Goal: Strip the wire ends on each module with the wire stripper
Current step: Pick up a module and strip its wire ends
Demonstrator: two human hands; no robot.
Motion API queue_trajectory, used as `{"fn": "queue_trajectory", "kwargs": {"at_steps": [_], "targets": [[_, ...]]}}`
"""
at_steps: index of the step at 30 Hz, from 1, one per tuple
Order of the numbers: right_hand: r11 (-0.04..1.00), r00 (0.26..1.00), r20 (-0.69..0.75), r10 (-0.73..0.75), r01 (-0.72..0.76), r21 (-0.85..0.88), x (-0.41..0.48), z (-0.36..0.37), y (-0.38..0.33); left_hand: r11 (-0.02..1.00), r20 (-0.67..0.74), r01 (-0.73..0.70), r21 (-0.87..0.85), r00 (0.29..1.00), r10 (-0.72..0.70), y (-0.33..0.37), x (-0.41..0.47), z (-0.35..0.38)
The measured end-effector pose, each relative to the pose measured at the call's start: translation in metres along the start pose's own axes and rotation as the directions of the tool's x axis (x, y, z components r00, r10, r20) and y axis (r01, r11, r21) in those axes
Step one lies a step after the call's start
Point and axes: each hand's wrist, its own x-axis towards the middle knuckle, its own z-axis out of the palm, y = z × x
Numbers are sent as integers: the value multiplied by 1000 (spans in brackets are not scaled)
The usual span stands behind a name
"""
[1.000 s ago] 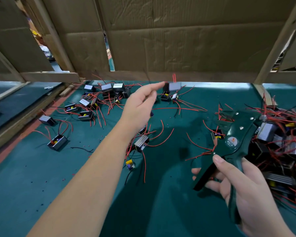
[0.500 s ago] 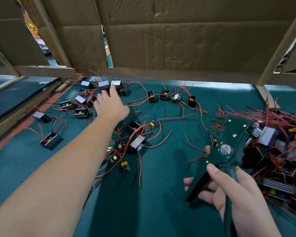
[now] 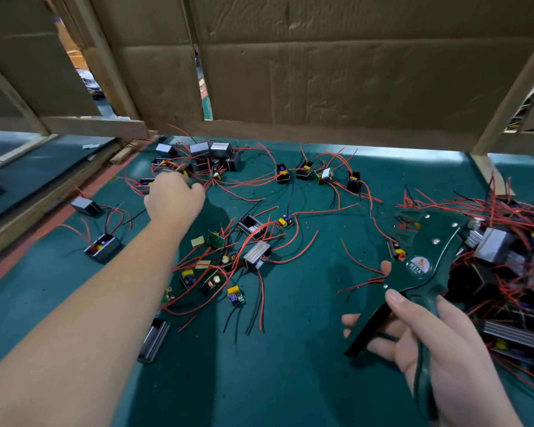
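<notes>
Small modules with red and black wires lie scattered on the green mat (image 3: 290,380). One group sits at the far left (image 3: 211,151), another in the middle (image 3: 256,254), and a dense pile is heaped at the right (image 3: 500,251). My left hand (image 3: 174,197) reaches out over the far left group, its blurred fingertips down among the modules and wires; whether it grips one is unclear. My right hand (image 3: 438,343) grips the handles of the dark green wire stripper (image 3: 420,263), jaws pointing away, beside the right pile.
A cardboard wall (image 3: 336,66) on wooden framing closes off the back of the bench. A wooden ledge (image 3: 43,204) runs along the left edge. A short row of modules (image 3: 305,171) lies near the back wall, and a loose metal casing (image 3: 153,340) sits beside my left forearm.
My left hand let a module drop at the back, then swung left and down onto the far left group. The right hand with the stripper stayed almost still.
</notes>
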Motion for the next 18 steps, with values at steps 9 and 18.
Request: {"fn": "queue_trajectory", "kwargs": {"at_steps": [9,18], "targets": [[1000,999,29,-14,14,-9,-2,0,0,799,-190,-185,-572,978,91,4,-48,-40],[1000,1000,22,-12,11,20,-4,3,-4,230,2,-74,-970,949,315,37,-94,-89]]}}
